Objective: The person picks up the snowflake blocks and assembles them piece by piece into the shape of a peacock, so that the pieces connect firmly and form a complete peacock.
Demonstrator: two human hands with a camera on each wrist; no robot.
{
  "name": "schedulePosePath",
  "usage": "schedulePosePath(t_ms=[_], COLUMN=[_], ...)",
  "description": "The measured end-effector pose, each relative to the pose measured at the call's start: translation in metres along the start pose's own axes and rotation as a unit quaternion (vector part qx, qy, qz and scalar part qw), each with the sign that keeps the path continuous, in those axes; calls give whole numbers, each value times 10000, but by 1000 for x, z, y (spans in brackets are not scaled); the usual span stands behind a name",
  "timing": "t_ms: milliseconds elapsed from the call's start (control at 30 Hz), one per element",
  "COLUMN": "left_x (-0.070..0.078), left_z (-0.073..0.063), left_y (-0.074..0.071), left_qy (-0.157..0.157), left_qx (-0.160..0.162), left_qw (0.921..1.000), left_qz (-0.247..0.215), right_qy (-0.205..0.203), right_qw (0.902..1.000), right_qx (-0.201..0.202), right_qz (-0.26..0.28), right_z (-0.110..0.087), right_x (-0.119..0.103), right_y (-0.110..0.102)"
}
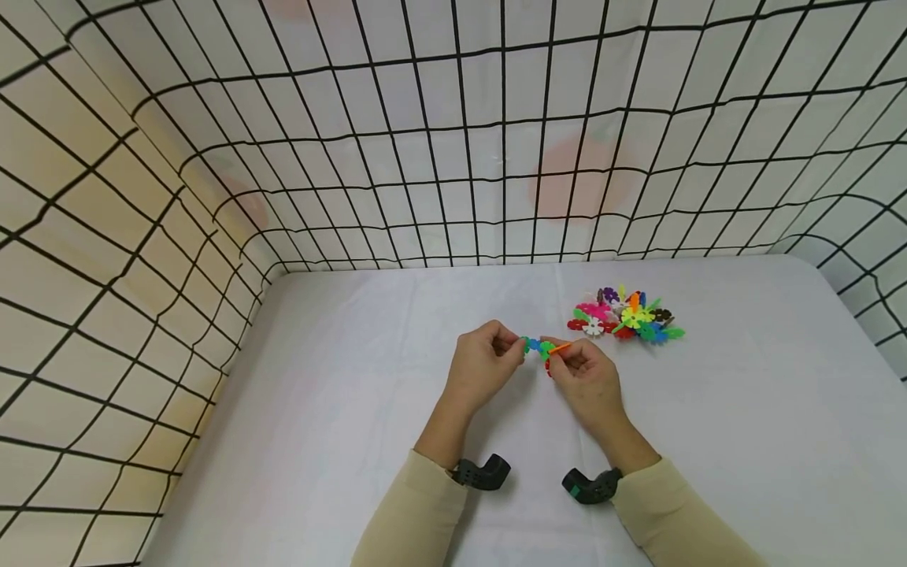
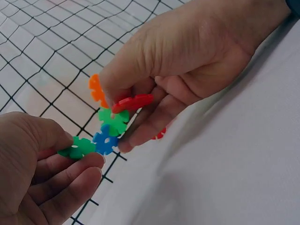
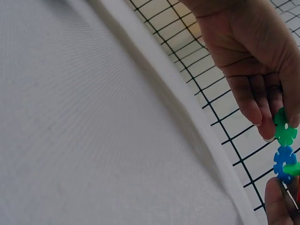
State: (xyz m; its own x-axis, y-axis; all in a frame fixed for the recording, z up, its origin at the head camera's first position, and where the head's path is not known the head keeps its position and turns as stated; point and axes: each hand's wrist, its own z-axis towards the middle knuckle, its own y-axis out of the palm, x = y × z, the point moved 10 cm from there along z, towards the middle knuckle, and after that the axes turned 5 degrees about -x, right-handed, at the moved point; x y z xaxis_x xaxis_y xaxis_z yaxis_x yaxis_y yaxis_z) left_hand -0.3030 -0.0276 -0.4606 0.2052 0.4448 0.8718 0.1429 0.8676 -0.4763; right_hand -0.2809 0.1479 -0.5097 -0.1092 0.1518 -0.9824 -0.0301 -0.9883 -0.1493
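Note:
A short chain of notched, flower-shaped plastic discs is stretched between both hands. My left hand (image 1: 482, 362) pinches the green disc (image 2: 82, 147) at one end between thumb and fingers. Joined to it is a blue disc (image 2: 106, 140), followed by a lighter green disc (image 2: 115, 121). At the other end my right hand (image 1: 590, 383) grips the chain, where an orange disc (image 2: 96, 89) and a red disc (image 2: 133, 101) stick out by the thumb. Its fingers partly hide how these two are joined. Another red bit (image 2: 160, 133) shows behind the right fingers; whether it is held I cannot tell.
Beyond the right hand lies a heap of loose flower discs (image 1: 638, 316) in many colours. A white cloth (image 1: 340, 409) covers the table. Black wire grid panels (image 1: 460, 157) stand along the back and sides. Each wrist wears a black camera (image 1: 483, 472).

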Motion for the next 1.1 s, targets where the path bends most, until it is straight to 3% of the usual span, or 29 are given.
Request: schedulePosePath(t_ms=[333, 567, 700, 867, 933, 1000, 1033, 1100], left_x=[0, 3, 4, 5, 2, -3, -6, -12], left_z=[2, 2, 2, 2, 2, 3, 4, 4], left_y=[4, 8, 11, 10, 13, 21, 26, 38], left_qy=[209, 232, 207, 370, 384, 289, 183, -82], left_qx=[-12, -80, -105, 69, 19, -250, -448, -852], left_qw=[9998, 9995, 9995, 9992, 9985, 9943, 9892, 9700], left_qz=[57, -202, -205, -132, -387, -993, -1384, -2277], right_qy=[29, -311, -399, -89, 127, 297, 341, 397], right_qw=[9995, 9994, 9989, 9987, 9962, 9886, 9832, 9763], right_qx=[77, 115, 170, 493, 786, 1019, 1105, 1179], right_qz=[-289, -38, -170, -65, 350, 1070, 1414, 1772], right_z=[-1, -2, -3, -2, -1, 0, 1, 1], right_x=[0, -6, -8, -4, 0, 4, 5, 5], right_y=[0, 0, 0, -6, -12, -16, -18, -19])
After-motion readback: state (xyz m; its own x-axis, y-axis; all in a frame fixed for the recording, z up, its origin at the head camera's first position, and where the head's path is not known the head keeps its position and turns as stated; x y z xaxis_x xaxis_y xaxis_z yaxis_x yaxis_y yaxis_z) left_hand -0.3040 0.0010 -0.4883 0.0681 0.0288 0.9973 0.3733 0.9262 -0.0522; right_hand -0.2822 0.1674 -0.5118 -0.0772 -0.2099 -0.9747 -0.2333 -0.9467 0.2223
